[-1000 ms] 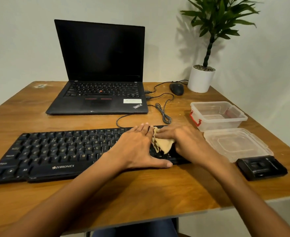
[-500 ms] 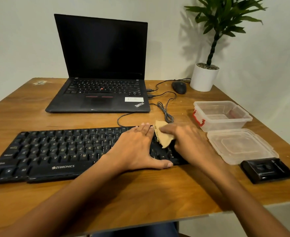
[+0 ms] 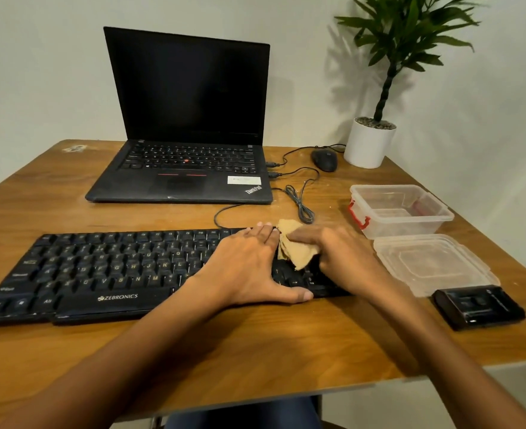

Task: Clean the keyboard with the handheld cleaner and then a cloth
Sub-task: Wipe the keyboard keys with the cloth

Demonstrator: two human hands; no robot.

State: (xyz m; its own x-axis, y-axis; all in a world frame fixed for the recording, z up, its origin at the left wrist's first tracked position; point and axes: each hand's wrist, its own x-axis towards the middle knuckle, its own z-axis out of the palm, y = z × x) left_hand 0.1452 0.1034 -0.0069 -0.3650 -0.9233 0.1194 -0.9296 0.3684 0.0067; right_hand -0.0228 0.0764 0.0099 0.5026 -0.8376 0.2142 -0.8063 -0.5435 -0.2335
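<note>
Cloth (image 3: pixel 297 250), tan and bunched, lies on the right end of the keyboard (image 3: pixel 116 267). It is pinned to the keys by the right hand (image 3: pixel 344 258), whose fingers curve over and grasp it; the thumb is hidden beneath. Just left of the grip, the left hand (image 3: pixel 249 269) lies flat and released on the keys with its thumb along the front edge, probably bracing the board so wiping does not shove it about. Just right of the grip lies a clear lid (image 3: pixel 432 267), with its open box (image 3: pixel 423 222) behind. Nearer the person, a black cleaner (image 3: pixel 478 308) rests on the table (image 3: pixel 255 351), which suggests the cloth stage is under way. Beyond the grip a laptop (image 3: pixel 187 178) stands open.
</note>
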